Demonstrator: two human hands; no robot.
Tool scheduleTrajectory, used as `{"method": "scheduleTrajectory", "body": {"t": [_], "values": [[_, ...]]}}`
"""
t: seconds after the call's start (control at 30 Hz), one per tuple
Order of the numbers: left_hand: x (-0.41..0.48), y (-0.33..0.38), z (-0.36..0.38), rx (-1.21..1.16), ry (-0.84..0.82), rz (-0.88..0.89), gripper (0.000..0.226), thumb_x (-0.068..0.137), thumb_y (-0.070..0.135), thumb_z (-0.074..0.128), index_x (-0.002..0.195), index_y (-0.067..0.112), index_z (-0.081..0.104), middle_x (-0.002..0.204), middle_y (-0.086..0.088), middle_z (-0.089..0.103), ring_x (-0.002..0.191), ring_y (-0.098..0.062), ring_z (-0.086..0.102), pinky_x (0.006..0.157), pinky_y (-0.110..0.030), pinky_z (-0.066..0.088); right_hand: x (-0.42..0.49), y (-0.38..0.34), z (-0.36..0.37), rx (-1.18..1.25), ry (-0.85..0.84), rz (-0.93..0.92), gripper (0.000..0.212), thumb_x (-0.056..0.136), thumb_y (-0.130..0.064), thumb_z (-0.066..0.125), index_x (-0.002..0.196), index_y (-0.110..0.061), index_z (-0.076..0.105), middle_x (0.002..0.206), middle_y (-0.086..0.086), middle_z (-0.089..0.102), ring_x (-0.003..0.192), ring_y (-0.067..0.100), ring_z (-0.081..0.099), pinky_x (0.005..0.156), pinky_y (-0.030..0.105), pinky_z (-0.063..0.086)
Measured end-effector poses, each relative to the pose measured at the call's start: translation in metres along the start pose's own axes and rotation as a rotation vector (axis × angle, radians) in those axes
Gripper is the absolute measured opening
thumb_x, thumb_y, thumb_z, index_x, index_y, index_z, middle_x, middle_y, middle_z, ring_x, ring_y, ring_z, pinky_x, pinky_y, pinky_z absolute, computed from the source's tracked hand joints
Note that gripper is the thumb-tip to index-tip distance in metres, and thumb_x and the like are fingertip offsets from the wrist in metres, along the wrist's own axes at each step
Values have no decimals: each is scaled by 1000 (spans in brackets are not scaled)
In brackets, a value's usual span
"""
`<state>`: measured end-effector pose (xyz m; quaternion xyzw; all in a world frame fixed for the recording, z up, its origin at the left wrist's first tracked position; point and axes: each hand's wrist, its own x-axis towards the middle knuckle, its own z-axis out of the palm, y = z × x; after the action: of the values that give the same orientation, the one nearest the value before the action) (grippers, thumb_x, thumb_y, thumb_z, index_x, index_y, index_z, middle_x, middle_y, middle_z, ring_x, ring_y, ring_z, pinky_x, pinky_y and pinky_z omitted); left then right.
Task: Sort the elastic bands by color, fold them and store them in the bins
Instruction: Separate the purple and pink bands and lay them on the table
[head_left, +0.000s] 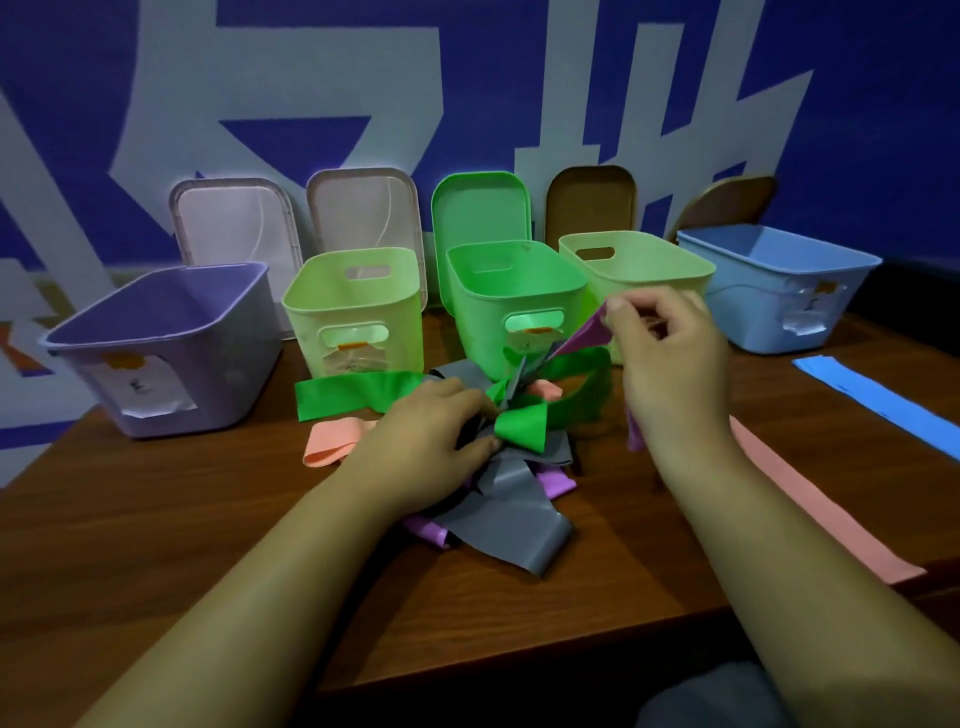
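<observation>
Two hands work over a wooden table (208, 545). Nearest lies the tangle of bands (519, 467): wide, flat, rubbery strips crossed through one another. A grey band (498, 525) sprawls in front over a lilac band (556, 480), a green band (358, 395) loops across the top, and a salmon band (327, 447) pokes out at the left.

The left hand (431, 431) rests on the tangle, thumb and curled fingers closed on its middle where grey and green meet. The right hand (670, 364) is raised just beside it, thumb and forefinger pinching a purple band (584, 332) lifted above the heap.

Rightward, a pink band (810, 499) and a blue band (878, 400) lie flat, apart from the tangle.

Behind stand five open bins in a row: purple bin (161, 338), pale green bin (358, 306), green bin (514, 291), second pale green bin (639, 270), blue bin (779, 280). Lids (483, 208) lean on the wall behind.
</observation>
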<state>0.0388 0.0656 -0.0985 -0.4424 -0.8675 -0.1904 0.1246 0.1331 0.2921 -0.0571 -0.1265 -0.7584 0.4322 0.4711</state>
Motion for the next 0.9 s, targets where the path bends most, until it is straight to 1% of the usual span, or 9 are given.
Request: {"method": "scheduleTrajectory", "body": {"t": [0.13, 0.27, 0.37, 0.43, 0.5, 0.6, 0.67, 0.73, 0.9], "values": [[-2, 2, -5, -35, -3, -27, 32, 98, 43, 64, 127, 29, 67, 115, 8, 59, 113, -14, 52, 98, -42, 50, 20, -31, 8, 85, 69, -67, 16, 104, -41, 63, 105, -32, 76, 107, -14, 66, 98, 7, 64, 80, 22, 55], [-4, 4, -15, -171, 159, -114, 30, 100, 32, 62, 130, 28, 62, 126, 12, 60, 119, -6, 51, 105, -36, 46, 27, -52, 27, 209, 22, -84, 13, 102, -36, 64, 101, -33, 77, 106, -8, 73, 101, 5, 67, 87, 28, 56], [-6, 7, -22, -545, 209, -195, 41, 100, 49, 61, 138, 35, 57, 132, 21, 65, 127, 2, 57, 109, -35, 48, 20, -58, 44, 316, -97, -1, 15, 106, -35, 64, 108, -30, 78, 104, -15, 74, 97, -4, 66, 80, 18, 54], [-5, 10, -22, -853, 172, -223, 47, 100, 50, 61, 143, 33, 55, 136, 17, 67, 131, -2, 60, 110, -37, 50, 13, -56, 56, 374, -162, 30, 15, 106, -31, 64, 109, -26, 78, 100, -16, 74, 92, -7, 66, 76, 11, 51], [-3, 9, -19, -938, 182, -240, 47, 97, 48, 67, 140, 29, 58, 131, 11, 70, 124, -8, 66, 105, -37, 54, 7, -48, 67, 345, -200, 2, 13, 106, -31, 65, 107, -28, 77, 101, -17, 74, 96, -4, 67, 80, 15, 51], [0, 8, -17, -939, 227, -307, 33, 95, 38, 76, 125, 30, 64, 113, 10, 75, 102, -10, 73, 87, -32, 60, -1, -32, 81, 261, -222, -52, 11, 104, -31, 66, 106, -30, 77, 106, -11, 72, 101, 1, 66, 86, 23, 54], [1, 6, -15, -941, 256, -370, 29, 93, 34, 79, 118, 29, 66, 105, 8, 76, 93, -12, 73, 83, -36, 61, -9, -24, 85, 257, -233, -82, 10, 103, -24, 68, 106, -27, 77, 106, -9, 71, 100, -1, 66, 84, 18, 51], [2, 5, -15, -867, 269, -428, 35, 87, 44, 83, 116, 32, 65, 103, 7, 74, 93, -13, 73, 85, -42, 63, -15, -17, 88, 273, -261, -103, 11, 102, -19, 69, 105, -24, 78, 104, -10, 71, 101, -1, 67, 84, 16, 52], [2, 3, -17, -511, 294, -454, 56, 75, 49, 91, 120, 33, 61, 106, 21, 62, 95, 10, 59, 82, -22, 52, -18, -2, 90, 274, -318, -16, 8, 100, -25, 71, 100, -30, 77, 103, -11, 71, 97, 7, 68, 86, 30, 59]]}}
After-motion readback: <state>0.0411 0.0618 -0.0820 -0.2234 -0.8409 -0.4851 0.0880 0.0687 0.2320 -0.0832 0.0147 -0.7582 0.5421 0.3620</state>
